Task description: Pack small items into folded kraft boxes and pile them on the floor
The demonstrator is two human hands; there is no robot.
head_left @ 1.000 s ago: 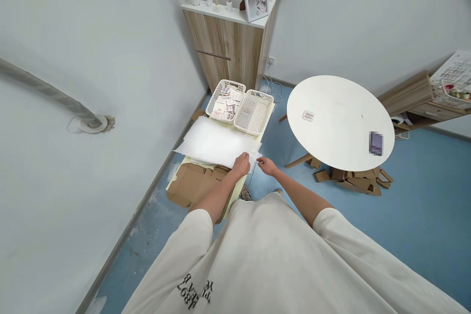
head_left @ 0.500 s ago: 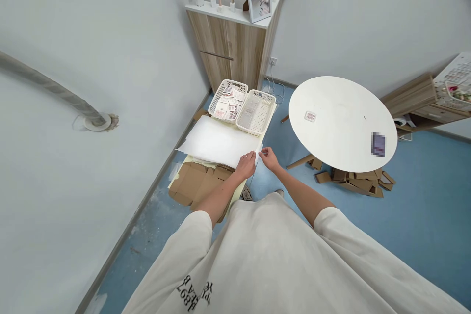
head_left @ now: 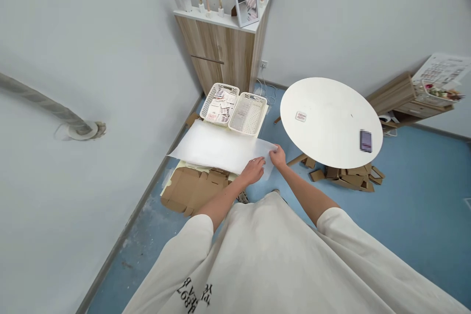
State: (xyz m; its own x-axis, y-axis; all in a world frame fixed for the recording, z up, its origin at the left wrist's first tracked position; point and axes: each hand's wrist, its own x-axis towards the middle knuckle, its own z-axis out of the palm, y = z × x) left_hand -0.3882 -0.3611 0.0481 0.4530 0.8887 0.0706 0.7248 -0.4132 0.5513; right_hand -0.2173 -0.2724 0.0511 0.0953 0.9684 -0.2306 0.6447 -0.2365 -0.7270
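A stack of thin white sheets [head_left: 213, 147] lies across a narrow bench in front of me. My right hand [head_left: 277, 156] pinches the right edge of the top sheet, which reaches past the bench and looks slightly see-through there. On the sheets, just left of that, rests my left hand [head_left: 253, 170], fingers stretched out and a ring on one of them. Flat brown cardboard boxes [head_left: 193, 189] lie on the near side of the bench, partly under my left forearm.
Behind the sheets stand a white basket [head_left: 212, 89] of small printed packets and a second basket [head_left: 262, 113] with clear plastic pieces. A round white table [head_left: 327, 103] is to the right, with cardboard pieces [head_left: 353, 179] beneath it. A wooden cabinet [head_left: 224, 49] stands behind.
My right hand has drawn the top sheet's edge to the right, beyond the bench. My left hand's fingers have spread out on the sheet. The camera view has shifted slightly.
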